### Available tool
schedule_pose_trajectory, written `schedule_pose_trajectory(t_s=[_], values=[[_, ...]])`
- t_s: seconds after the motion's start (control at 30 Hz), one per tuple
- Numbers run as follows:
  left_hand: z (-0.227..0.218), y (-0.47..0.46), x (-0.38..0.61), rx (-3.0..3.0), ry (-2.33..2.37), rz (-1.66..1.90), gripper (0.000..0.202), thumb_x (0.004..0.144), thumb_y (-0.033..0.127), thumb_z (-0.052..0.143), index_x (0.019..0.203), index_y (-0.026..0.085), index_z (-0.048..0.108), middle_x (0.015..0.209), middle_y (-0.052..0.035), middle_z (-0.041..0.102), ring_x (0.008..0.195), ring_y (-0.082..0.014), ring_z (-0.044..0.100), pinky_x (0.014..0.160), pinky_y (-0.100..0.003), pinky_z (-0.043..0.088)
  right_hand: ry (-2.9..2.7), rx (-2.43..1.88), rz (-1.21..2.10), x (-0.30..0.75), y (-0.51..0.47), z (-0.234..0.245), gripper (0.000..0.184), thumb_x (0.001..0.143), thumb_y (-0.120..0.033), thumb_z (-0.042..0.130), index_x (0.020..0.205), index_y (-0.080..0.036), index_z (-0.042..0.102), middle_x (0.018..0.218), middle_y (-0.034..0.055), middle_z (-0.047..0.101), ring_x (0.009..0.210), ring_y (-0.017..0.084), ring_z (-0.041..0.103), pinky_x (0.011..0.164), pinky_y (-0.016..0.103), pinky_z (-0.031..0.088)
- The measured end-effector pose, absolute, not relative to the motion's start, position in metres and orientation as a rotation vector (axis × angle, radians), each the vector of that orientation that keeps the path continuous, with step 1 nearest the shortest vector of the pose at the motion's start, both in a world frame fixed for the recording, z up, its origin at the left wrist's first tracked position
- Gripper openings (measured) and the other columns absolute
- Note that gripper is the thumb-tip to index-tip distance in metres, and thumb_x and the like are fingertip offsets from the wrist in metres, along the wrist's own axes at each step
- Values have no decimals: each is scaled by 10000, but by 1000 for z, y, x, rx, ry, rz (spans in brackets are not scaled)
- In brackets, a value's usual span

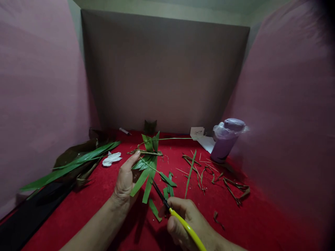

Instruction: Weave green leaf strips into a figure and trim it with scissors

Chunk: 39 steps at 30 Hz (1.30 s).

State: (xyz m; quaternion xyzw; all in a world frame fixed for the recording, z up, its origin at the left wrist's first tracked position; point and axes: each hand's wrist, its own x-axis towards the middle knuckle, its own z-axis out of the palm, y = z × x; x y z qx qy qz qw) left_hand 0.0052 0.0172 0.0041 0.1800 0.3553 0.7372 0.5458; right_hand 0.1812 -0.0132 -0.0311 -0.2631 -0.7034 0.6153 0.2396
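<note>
My left hand [126, 181] is closed on a folded green leaf piece [147, 164], thumb raised along its left side, holding it just above the red cloth [86, 202]. Several narrow green strips hang down from that piece. My right hand [187, 221] grips yellow-handled scissors [171, 211], whose dark blades point up-left toward the lower ends of the hanging strips. Short cut green bits [167, 184] lie on the cloth between both hands.
A bundle of long green leaves [70, 164] lies at the left beside a crumpled white tissue [111, 158]. A purple plastic-covered cup [225, 139] stands at the right, with white paper [202, 137] and dry brown leaf strips [225, 181] nearby. Pink walls and a brown backboard enclose the area.
</note>
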Motion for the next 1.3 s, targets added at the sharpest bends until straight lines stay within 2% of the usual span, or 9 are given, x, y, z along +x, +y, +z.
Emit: schedule_pose_trajectory(t_s=[0.2,0.5,0.83,1.07,1.3], values=[[1,17,10,411,849,1778,105,724,242,618,745,146,653,552,-9,679,416,-134,596,393,-226,488,-1877,-734,1665,182,-13,-36,537,683,-674,540,781,-147,516,545,-71,286,456,47,226,384,193,161],[5,15,14,367,840,1775,119,753,252,592,706,153,637,544,-6,672,424,-129,599,410,-224,486,-1749,-739,1747,181,-13,-35,550,641,-685,571,716,-143,506,573,-58,347,525,64,268,454,205,209],[3,15,14,379,867,1800,79,720,231,619,738,156,639,559,1,670,425,-128,600,404,-216,488,-1718,-769,1800,180,-13,-41,484,652,-617,621,695,-153,491,535,-73,335,477,52,254,415,194,189],[4,15,14,383,872,1803,81,711,237,630,727,157,635,534,6,662,389,-122,583,376,-206,480,-1755,-812,1684,180,-10,-52,420,672,-547,647,692,-149,517,549,-59,329,503,64,262,425,197,195],[3,14,14,360,849,1765,82,723,230,620,753,154,625,557,7,669,421,-127,597,418,-220,493,-1762,-817,1694,176,-9,-49,460,627,-582,650,677,-142,526,533,-60,342,496,62,271,430,189,228]])
